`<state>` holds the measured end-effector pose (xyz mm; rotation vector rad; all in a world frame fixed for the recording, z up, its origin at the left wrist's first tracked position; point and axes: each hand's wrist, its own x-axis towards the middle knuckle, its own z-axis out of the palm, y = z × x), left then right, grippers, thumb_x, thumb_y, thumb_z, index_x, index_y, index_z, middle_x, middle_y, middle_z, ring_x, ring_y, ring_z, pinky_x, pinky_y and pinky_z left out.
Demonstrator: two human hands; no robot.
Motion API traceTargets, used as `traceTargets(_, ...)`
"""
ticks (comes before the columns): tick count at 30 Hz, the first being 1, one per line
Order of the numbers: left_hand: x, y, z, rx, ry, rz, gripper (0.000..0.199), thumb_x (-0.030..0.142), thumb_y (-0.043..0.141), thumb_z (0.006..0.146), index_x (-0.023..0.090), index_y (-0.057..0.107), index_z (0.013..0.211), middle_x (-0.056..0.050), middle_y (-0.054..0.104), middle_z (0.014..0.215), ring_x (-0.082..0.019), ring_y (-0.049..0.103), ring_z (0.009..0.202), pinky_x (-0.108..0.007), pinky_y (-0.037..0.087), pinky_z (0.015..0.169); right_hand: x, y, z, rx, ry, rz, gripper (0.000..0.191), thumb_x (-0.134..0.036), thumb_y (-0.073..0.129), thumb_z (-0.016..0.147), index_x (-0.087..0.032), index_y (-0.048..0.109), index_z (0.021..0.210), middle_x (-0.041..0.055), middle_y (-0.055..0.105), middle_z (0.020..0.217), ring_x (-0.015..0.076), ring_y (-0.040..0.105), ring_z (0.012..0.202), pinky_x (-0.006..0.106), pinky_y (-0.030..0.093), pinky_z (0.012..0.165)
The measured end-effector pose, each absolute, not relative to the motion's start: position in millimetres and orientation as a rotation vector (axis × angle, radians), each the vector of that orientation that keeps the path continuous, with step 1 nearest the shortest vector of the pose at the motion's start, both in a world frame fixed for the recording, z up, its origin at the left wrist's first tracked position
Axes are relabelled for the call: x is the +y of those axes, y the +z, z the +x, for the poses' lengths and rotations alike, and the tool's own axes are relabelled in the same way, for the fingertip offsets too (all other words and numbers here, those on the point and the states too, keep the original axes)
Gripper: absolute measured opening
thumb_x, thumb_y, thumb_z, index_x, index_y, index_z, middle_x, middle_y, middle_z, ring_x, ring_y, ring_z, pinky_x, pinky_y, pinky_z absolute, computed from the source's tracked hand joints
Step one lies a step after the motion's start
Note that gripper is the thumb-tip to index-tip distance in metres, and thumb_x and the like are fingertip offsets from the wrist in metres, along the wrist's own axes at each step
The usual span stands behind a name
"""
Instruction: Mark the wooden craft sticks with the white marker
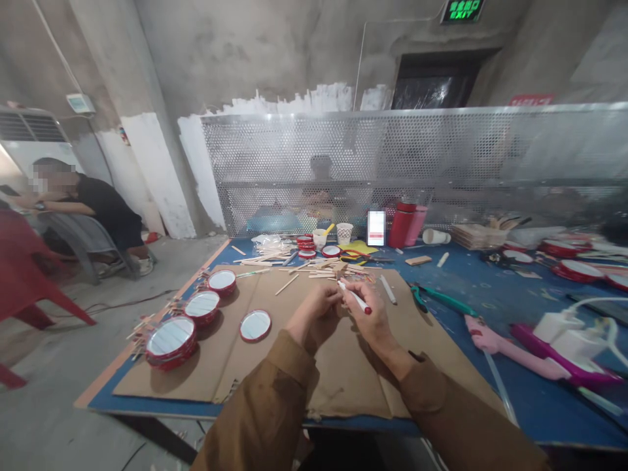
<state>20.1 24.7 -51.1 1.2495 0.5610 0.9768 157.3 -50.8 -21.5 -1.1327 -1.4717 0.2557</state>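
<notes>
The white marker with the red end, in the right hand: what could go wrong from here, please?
The white marker with the red end points toward the left hand; if uncapped, it might mark that hand. The brown left sleeve could also brush the round, red-rimmed, pale-faced disc lying on the brown cardboard.

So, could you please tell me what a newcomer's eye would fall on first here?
Probably the right hand, holding a white pen with a red end close to the left hand, over the cardboard. Next, likely the red-rimmed round pieces along the cardboard's left side. Farther back, a lit phone screen stands beside the red bottle, and a green exit sign glows up high.
</notes>
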Motion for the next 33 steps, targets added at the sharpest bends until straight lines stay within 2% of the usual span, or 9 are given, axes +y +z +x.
traceTargets(4,29,-53,19,0.611,0.962,1.28,0.045,0.049,0.101,0.072,0.015,0.073,0.071,-0.003,0.062,0.067,-0.014,0.05,0.066,-0.027,0.04,0.065,-51,-21,158,-1.476,0.242,-1.129,0.026,-0.052,0.067,0.097,-0.027,0.073,0.093,0.0077,0.083,0.094,0.0263,0.077,0.083,0.041,0.066,0.081)
traceTargets(10,33,-51,17,0.688,0.938,1.339,0.043,0.045,0.1,0.074,0.016,0.069,0.066,-0.001,0.059,0.06,-0.012,0.048,0.061,-0.026,0.037,0.062,-54,-19,159,-1.385,0.312,-1.185,0.031,-0.057,0.067,0.097,-0.027,0.071,0.094,0.0035,0.076,0.076,0.026,0.074,0.072,0.04,0.065,0.075)
traceTargets(17,35,-58,20,0.65,0.931,1.314,0.041,0.048,0.098,0.074,0.014,0.074,0.073,-0.003,0.062,0.065,-0.013,0.049,0.062,-0.027,0.037,0.063,-53,-16,156,-1.446,0.261,-1.142,0.03,-0.056,0.068,0.095,-0.027,0.073,0.093,0.007,0.08,0.087,0.0278,0.077,0.084,0.043,0.066,0.082)
traceTargets(25,34,-53,15,0.699,0.892,1.38,0.038,0.044,0.096,0.074,0.015,0.073,0.069,-0.002,0.059,0.062,-0.013,0.047,0.063,-0.027,0.035,0.062,-53,-17,157,-1.398,0.311,-1.16,0.032,-0.058,0.068,0.096,-0.027,0.071,0.092,0.0036,0.076,0.075,0.0257,0.074,0.073,0.039,0.064,0.073)
traceTargets(31,34,-54,18,0.647,0.928,1.307,0.039,0.045,0.098,0.075,0.016,0.073,0.071,-0.003,0.06,0.062,-0.014,0.05,0.062,-0.027,0.037,0.062,-53,-17,155,-1.419,0.261,-1.138,0.031,-0.058,0.069,0.094,-0.027,0.073,0.093,0.0084,0.084,0.095,0.0291,0.079,0.089,0.043,0.066,0.083)
traceTargets(33,35,-53,17,0.693,0.883,1.346,0.038,0.043,0.098,0.074,0.016,0.071,0.068,-0.003,0.06,0.06,-0.013,0.05,0.06,-0.027,0.036,0.061,-53,-16,156,-1.394,0.29,-1.153,0.031,-0.058,0.069,0.095,-0.027,0.072,0.092,0.0065,0.082,0.086,0.0278,0.078,0.081,0.043,0.066,0.08)
